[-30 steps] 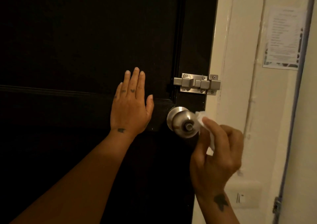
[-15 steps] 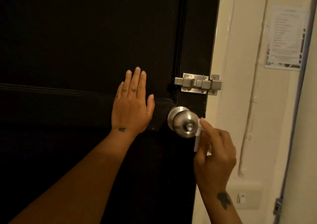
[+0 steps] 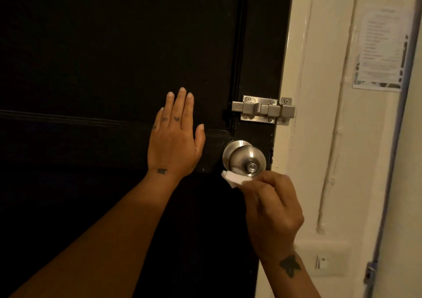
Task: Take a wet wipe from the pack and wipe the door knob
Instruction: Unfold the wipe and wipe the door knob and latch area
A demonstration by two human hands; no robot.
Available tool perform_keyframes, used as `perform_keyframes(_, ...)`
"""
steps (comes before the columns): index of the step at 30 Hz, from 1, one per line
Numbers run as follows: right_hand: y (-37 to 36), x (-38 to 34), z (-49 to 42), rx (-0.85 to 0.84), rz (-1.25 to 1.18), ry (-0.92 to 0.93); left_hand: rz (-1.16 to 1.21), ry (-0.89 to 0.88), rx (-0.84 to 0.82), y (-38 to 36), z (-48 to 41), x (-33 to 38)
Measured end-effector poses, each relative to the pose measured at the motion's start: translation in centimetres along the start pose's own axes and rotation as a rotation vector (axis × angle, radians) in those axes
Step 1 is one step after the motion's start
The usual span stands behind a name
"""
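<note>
Left hand (image 3: pixel 174 142) flat on the door (image 3: pixel 114 46), fingers spread, gripping nothing, just left of the knob (image 3: pixel 245 159); right hand (image 3: pixel 272 211) pinches the folded wipe (image 3: pixel 233 179) and presses it to the knob's underside. Pack out of view; bolt (image 3: pixel 262 110) above, untouched. To wipe well, I'd judge: keep the brace on the door so it doesn't swing, wrap the wipe round the curve, not just dab the bottom, then sweep the face and the centre button — how much wipe lies behind the fingers is hard to tell.
</note>
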State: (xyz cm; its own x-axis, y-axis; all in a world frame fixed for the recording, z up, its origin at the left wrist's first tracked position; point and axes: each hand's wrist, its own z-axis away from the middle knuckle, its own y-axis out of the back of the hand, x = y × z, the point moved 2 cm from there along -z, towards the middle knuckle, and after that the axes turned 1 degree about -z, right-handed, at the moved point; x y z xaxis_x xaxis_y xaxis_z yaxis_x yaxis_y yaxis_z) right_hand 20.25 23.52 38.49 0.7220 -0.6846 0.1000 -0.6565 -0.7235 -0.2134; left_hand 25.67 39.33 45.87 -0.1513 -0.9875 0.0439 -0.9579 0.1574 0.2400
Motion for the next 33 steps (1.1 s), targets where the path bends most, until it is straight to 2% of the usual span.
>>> perform_keyframes(3, 0.2, 0.3, -0.4, 0.060, 0.050, 0.042, 0.013, 0.003, -0.005, 0.0, 0.0, 0.0)
perform_keyframes(9, 0.2, 1.5, 1.5, -0.083, 0.128, 0.048, 0.013, 0.001, -0.003, 0.0, 0.0, 0.0)
perform_keyframes(13, -0.9, 0.4, -0.1, -0.011, 0.188, 0.173, 0.016, -0.003, 0.004, 0.0, -0.1, 0.0)
perform_keyframes(15, -1.7, -0.3, -1.1, -0.026, 0.226, 0.185, 0.020, -0.002, 0.004, -0.1, 0.0, 0.0)
perform_keyframes(18, -2.6, -1.0, -2.5, -0.086, 0.283, 0.109, 0.025, 0.002, 0.005, 0.0, 0.0, -0.1)
perform_keyframes(23, -2.4, -1.2, -5.4, -0.118, 0.316, -0.129, 0.021, 0.001, 0.003, 0.1, 0.0, 0.0)
perform_keyframes(28, 0.1, 1.1, -6.6, -0.077, 0.211, -0.306, 0.030, -0.007, 0.003, 0.2, 0.0, -0.1)
perform_keyframes(31, 0.8, 1.7, -7.0, -0.062, 0.091, -0.306, 0.031, -0.010, 0.003, 0.1, 0.0, 0.0)
perform_keyframes(33, 0.3, 1.6, -6.9, -0.119, 0.009, -0.278, 0.025, -0.007, -0.006, 0.1, 0.0, 0.0)
